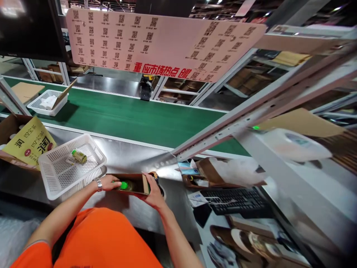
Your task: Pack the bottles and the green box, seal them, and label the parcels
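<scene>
My left hand, with a watch on its wrist, is closed on a green-capped bottle that lies inside a small open cardboard box on the steel counter. My right hand grips the box's right end, with fingers wrapped over its edge. Just left of my left hand stands a white perforated basket, and a second small bottle with a green cap lies in it.
A green conveyor belt runs behind the counter and carries another white basket. At the far left is a yellow printed carton. To the right are a black keyboard, an open box, tape rolls and a slanted metal frame.
</scene>
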### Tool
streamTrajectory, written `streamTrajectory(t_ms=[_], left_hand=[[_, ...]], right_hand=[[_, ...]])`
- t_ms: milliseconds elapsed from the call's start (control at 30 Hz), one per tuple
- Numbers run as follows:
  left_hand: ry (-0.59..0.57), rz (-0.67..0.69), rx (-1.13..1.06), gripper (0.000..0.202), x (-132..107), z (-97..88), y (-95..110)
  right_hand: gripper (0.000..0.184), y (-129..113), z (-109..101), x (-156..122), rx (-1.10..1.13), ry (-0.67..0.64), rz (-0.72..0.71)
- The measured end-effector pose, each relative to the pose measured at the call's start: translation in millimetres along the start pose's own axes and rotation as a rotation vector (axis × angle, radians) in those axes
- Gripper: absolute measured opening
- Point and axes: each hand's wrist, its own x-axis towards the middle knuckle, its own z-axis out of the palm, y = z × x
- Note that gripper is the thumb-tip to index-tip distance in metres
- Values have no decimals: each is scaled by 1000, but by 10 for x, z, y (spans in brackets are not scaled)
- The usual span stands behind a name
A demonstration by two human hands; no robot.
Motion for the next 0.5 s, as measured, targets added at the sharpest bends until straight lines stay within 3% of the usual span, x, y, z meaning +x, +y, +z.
streamTrajectory(t_ms=[133, 233, 367, 500], left_hand=[[71, -32, 20, 45, -66, 41, -85], [219, -78, 23, 38, -174, -103, -323], [511, -230, 92, 35, -406, -643, -912], [599, -383, 188, 41, -640, -1178, -1509]], right_hand=[[101, -27, 7, 12, -4, -8, 23], [102, -43, 7, 18, -23, -24, 6], [102, -4, 14, 29, -51, -29, -5], [97, 48, 18, 52, -64, -25, 0]])
